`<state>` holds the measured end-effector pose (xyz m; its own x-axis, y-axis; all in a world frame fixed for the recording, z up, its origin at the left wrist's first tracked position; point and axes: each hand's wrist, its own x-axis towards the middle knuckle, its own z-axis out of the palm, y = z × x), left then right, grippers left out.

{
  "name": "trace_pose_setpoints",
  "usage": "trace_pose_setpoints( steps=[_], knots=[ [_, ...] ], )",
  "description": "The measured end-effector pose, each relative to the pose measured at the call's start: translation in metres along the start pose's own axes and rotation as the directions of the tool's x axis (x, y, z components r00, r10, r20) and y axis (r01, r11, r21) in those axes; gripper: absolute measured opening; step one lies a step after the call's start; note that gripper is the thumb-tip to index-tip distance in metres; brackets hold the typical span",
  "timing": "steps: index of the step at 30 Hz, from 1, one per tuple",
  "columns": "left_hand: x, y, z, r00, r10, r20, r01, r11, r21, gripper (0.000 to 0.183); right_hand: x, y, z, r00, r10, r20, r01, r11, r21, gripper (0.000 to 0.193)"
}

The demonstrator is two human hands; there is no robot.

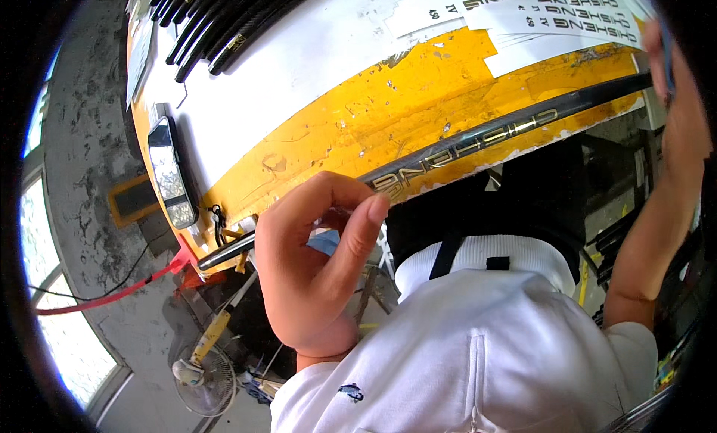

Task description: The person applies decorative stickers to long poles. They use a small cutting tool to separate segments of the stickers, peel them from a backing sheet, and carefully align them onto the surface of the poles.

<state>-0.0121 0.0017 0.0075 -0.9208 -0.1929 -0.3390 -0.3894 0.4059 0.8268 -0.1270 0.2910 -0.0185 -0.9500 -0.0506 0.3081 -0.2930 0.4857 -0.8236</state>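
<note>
A long glossy black rod [590, 97] with gold lettering along its side lies slantwise along the near edge of the yellow table. My left hand [314, 261] is curled round it at the left end of the lettering, thumb tip close against the bent forefinger; the other fingers are mostly hidden. At the far right rim, my right hand [659, 63] is beside the rod's right end, fingers closed on a thin blue-grey thing [667, 56]. Its kind is unclear, as the picture's dark rim cuts into the hand.
Several black rods [216, 30] lie on white paper [269, 82] at the back left. Lettered transfer sheets [538, 22] overlap at the back right. A phone [169, 168] lies at the table's left edge, near a red strap [112, 302]. A fan [205, 381] stands below.
</note>
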Motion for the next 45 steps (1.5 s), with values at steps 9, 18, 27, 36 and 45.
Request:
trace_pose_setpoints(
  steps=[9, 18, 27, 36, 45],
  knots=[
    [-0.004, -0.005, -0.001, 0.999, 0.025, -0.026, -0.025, 1.000, -0.004, 0.016, -0.148, -0.044, 0.067, 0.506, 0.274, 0.818, -0.862, 0.188, 0.471, 0.038],
    [0.000, -0.004, -0.007, 1.000, 0.016, -0.017, -0.016, 0.999, 0.029, 0.019, -0.146, -0.058, 0.104, 0.355, 0.019, 0.935, -0.922, -0.156, 0.354, 0.045],
    [0.007, -0.013, -0.011, 0.993, 0.106, 0.048, -0.107, 0.994, 0.012, 0.015, -0.145, -0.071, 0.120, 0.354, 0.014, 0.935, -0.890, -0.302, 0.342, 0.043],
    [0.010, -0.019, -0.013, 0.981, 0.166, 0.104, -0.163, 0.986, -0.037, 0.012, -0.144, -0.075, 0.132, 0.483, 0.067, 0.873, -0.816, -0.328, 0.477, 0.039],
    [0.009, -0.026, -0.013, 0.977, 0.201, 0.073, -0.191, 0.974, -0.125, 0.011, -0.150, -0.066, 0.129, 0.470, 0.123, 0.874, -0.837, -0.253, 0.486, 0.055]
  ],
)
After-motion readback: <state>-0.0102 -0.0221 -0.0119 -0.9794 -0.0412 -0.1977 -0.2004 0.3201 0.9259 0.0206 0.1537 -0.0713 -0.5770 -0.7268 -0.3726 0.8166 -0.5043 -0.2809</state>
